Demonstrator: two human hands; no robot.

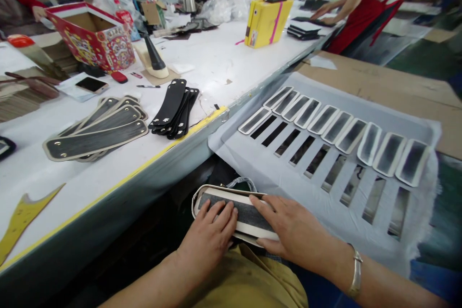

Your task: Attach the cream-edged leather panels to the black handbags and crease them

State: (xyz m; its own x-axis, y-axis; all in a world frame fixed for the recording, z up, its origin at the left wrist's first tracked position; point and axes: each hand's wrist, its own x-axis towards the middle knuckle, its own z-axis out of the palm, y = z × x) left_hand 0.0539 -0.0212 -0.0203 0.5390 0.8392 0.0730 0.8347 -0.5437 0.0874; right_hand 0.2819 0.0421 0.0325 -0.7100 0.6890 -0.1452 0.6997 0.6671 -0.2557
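Observation:
On my lap lies a long, narrow bag-like piece (249,212) with rounded ends, cream edges and a dark grey strip along its top. My left hand (212,231) holds its left half, the bent fingertips pressing side by side on the grey strip; the thumb is mostly hidden. Around the right end is my right hand (288,226), with fingers over the far edge and the thumb at the near edge. A loop in clear wrapping (242,182) shows behind the piece. What lies beneath it is hidden.
To the right, grey cream-edged strips (327,118) lie in a row on a slotted white sheet (252,163). The white table (202,67) at left bears eyeleted grey straps (97,139), black straps (176,108), a yellow box (269,21) and a red carton (94,38). Another person (375,5) stands far right.

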